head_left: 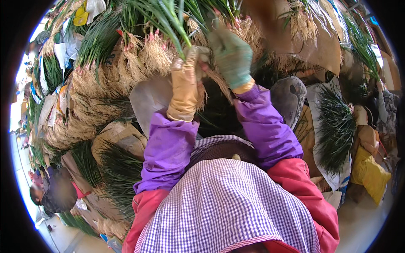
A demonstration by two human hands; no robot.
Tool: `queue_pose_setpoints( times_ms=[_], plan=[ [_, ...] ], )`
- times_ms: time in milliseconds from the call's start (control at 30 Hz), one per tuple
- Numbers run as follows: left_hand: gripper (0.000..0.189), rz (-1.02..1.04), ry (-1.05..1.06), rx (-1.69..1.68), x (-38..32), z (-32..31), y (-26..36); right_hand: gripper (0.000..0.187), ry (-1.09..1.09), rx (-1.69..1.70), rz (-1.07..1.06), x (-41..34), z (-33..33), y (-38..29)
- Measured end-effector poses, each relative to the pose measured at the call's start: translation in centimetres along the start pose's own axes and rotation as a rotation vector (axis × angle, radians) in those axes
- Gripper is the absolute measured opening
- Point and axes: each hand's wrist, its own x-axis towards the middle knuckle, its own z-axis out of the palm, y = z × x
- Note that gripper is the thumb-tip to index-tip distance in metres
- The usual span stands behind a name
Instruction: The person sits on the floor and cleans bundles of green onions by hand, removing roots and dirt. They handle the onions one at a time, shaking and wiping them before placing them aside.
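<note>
My left hand, in a tan rubber glove, is closed around green onion plants, their leaves rising above its fingers and pinkish bulbs with roots hanging at its right side. Close beside it is my right hand, in a green glove with a yellowish cuff. It is blurred, and its fingers reach up to green leaves; whether it grips them cannot be told. Bundles of onion plants with long pale roots lie just beyond my hands. My knees are spread to either side below the hands.
Stacked onion bundles curve along the left. Brown cardboard is at upper right. A dark green bundle lies on white sacking at right, near a yellow bag. Another person is at lower left, and part of one at far right.
</note>
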Motion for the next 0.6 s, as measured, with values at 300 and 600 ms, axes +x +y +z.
queue_pose_setpoints(
  times_ms=[300,600],
  plan=[
    [0.03,-0.05,-0.15,-0.194,0.5,-6.7,1.5,0.024,-0.792,0.035,0.098,-7.0,-6.2,2.1],
    [0.04,-0.282,-0.053,-0.469,-3.3,-5.2,-2.7,0.017,-0.557,1.181,0.895,0.2,-1.3,6.4]
  ],
)
